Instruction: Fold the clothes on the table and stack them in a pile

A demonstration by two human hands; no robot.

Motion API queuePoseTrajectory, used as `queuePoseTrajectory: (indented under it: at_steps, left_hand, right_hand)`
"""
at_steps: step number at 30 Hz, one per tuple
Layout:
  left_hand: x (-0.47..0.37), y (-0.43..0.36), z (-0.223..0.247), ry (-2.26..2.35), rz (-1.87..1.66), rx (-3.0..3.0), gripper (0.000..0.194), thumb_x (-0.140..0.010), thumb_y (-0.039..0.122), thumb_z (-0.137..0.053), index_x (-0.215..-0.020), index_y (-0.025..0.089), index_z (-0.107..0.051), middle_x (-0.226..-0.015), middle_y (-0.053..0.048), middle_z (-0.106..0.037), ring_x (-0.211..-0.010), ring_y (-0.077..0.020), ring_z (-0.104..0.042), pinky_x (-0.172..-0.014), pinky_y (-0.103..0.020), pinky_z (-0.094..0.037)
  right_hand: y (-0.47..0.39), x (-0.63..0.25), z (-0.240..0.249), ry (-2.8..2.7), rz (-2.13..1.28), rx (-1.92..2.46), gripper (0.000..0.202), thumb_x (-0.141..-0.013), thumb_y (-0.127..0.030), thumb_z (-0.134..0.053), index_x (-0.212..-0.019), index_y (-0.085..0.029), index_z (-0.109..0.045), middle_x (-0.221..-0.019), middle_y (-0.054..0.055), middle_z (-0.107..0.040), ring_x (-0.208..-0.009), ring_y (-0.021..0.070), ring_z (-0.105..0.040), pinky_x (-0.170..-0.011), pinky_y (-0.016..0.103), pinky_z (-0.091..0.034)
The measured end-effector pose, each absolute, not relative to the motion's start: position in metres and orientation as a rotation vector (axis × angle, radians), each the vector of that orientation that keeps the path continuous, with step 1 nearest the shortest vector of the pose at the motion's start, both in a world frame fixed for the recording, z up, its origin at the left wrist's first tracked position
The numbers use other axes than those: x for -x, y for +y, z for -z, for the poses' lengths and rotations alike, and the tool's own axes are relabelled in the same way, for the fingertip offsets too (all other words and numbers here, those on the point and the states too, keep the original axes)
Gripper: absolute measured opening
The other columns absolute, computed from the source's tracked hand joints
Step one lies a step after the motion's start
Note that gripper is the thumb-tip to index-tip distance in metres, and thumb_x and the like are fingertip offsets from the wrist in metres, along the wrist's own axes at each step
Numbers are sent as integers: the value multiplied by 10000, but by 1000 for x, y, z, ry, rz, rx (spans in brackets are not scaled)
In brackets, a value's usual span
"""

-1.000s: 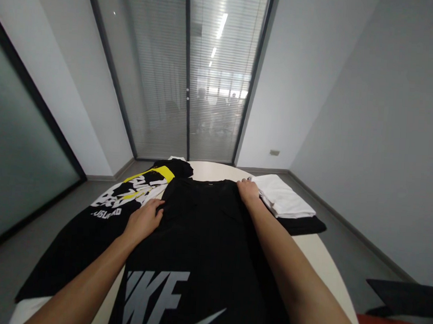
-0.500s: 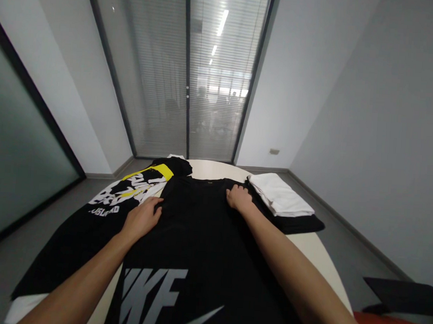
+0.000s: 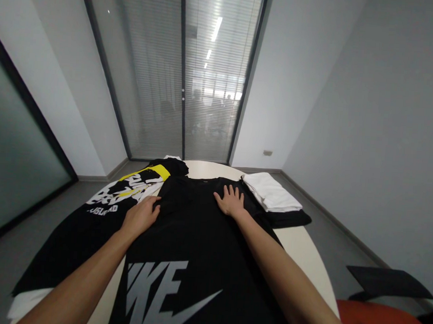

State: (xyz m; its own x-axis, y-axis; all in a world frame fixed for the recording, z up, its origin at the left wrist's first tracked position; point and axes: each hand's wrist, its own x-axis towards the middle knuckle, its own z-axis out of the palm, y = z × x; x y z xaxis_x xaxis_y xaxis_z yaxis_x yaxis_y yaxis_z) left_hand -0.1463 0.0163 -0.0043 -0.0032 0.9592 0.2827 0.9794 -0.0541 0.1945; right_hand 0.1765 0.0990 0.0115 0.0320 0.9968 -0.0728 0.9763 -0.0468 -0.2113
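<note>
A black shirt (image 3: 204, 234) with large grey lettering lies spread on a pale table (image 3: 304, 248). On its upper right part rests my right hand (image 3: 230, 201), palm down with the fingers spread. My left hand (image 3: 142, 215) touches the shirt's left edge, thumb and fingers slightly apart; whether it pinches any cloth is hard to see. Left of it lies another black shirt (image 3: 72, 236) with white and yellow print, partly under my left forearm.
A folded white cloth (image 3: 271, 192) sits on folded black cloth (image 3: 290, 219) at the table's right. An orange and black chair (image 3: 382, 323) stands at the lower right. Beyond the table is a glass partition (image 3: 155, 80) with blinds.
My right hand has moved slightly left and its fingers have gone from curled to spread flat. My left hand stays at the shirt's left edge. The view has shifted a little.
</note>
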Motion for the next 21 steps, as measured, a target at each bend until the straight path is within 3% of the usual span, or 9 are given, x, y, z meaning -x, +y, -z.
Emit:
queuePoseTrajectory:
  at_steps: [7,13,17,21]
  left_hand:
    - [143,13,-1,-2185,556,2178,409,-928,379,-481,-1291,235,-601,-1355,-63,-631,-1199,-271,-621,-955,-372,-515]
    - [140,12,-10,-2285,791,2111,390,-917,377,-512,-1260,236,-630,-1282,-83,-676,-1146,-293,-649,-965,-399,-500]
    - [139,12,-12,-2229,1179,2116,352,-874,335,-549,-1191,216,-643,-1211,-84,-704,-1127,-276,-655,-991,-395,-485]
    - [131,10,-16,-2120,1554,2143,332,-818,349,-589,-1099,180,-640,-1163,-97,-704,-1123,-261,-640,-1005,-398,-472]
  right_hand:
    - [95,-156,-19,-2041,-281,2174,760,-1001,-609,-222,-1591,-131,-239,-1663,119,-161,-1516,384,-71,-1189,595,-34]
    - [68,-96,-31,-2337,-357,1490,556,-1025,-495,-333,-1451,-179,-501,-1481,99,-519,-1390,301,-381,-1117,461,-323]
    - [44,-73,-21,-2470,-355,1214,520,-1028,-511,-346,-1453,-254,-497,-1513,61,-490,-1383,285,-397,-1120,481,-308]
    - [36,-70,-10,-2510,-339,1213,519,-1018,-509,-390,-1439,-236,-521,-1549,78,-442,-1434,321,-331,-1153,529,-228]
